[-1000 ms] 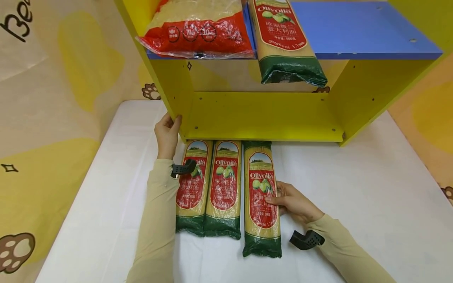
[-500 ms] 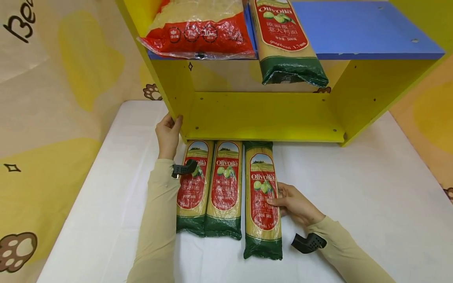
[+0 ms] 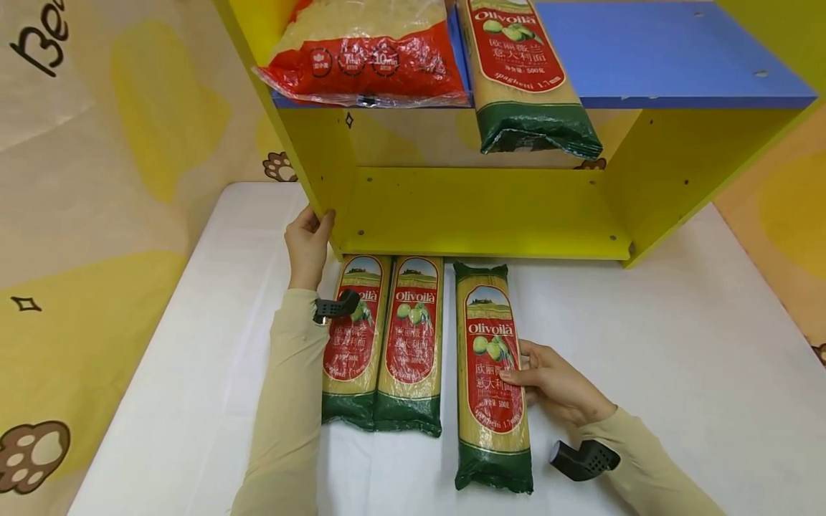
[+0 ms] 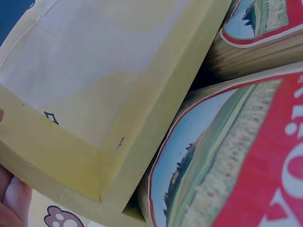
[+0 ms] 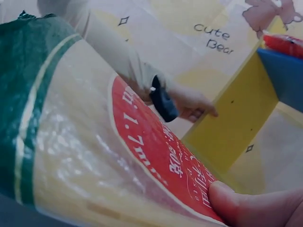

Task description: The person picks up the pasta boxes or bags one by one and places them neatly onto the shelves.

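Observation:
My right hand [image 3: 560, 380] grips a pack of spaghetti [image 3: 493, 401] by its right edge, thumb on the red label. In the right wrist view that spaghetti pack [image 5: 90, 137] slants up close to the camera, with the thumb [image 5: 255, 205] pressed on it. My left hand [image 3: 307, 244] holds the left side panel [image 3: 316, 165] of a yellow shelf unit, thumb on its front edge. Two more spaghetti packs, one on the left [image 3: 353, 337] and one beside it [image 3: 411, 344], lie side by side on the white table, their top ends at the shelf's bottom board [image 3: 477, 215].
On the blue upper shelf [image 3: 671, 57] lie a red-and-clear bag of pasta [image 3: 374, 57] and another spaghetti pack [image 3: 525, 79] jutting over the front edge. White cloth [image 3: 677, 373] covers the table. A patterned wall [image 3: 116, 143] stands behind and to the left.
My right hand has drawn its spaghetti pack toward me and slightly right, so its top end now lies away from the shelf's front edge. My left hand stays on the panel.

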